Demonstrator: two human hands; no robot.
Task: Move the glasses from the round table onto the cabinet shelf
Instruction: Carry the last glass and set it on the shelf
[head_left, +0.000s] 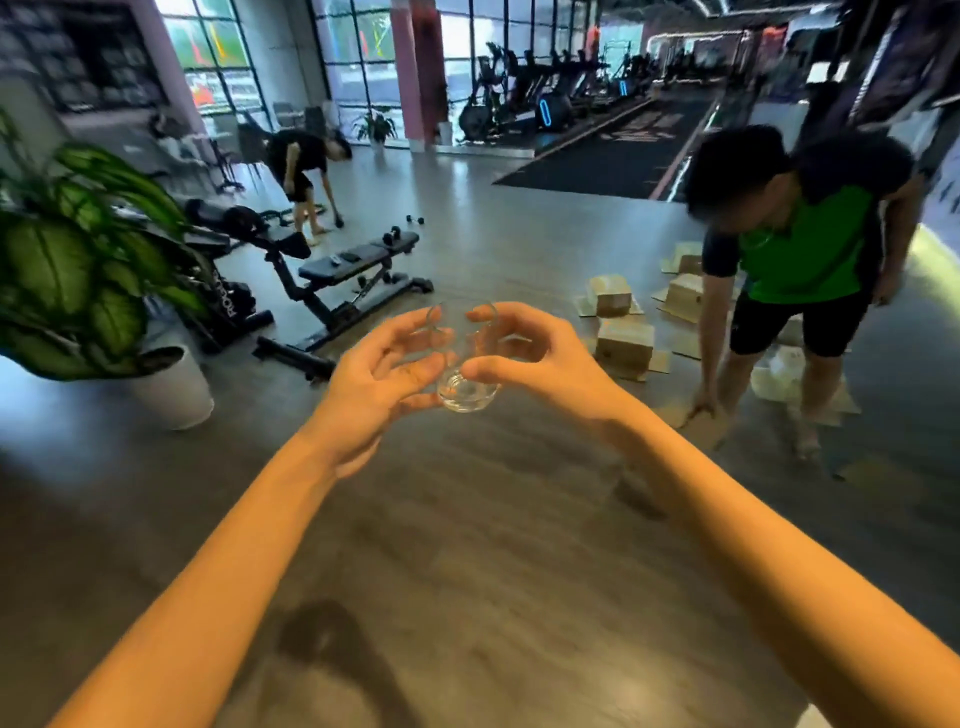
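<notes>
Both hands cup one clear glass (464, 358) in mid-air over the floor, the left hand (382, 369) and right hand (535, 358) closed around its sides, probably to steady it while carrying; neither table nor shelf shows.

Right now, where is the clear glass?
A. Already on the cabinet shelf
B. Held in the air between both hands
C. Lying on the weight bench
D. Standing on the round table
B: the clear glass is off any surface, above the floor, with the left hand and the right hand both wrapping their fingers around it; neither table nor cabinet shelf is in view.
</notes>
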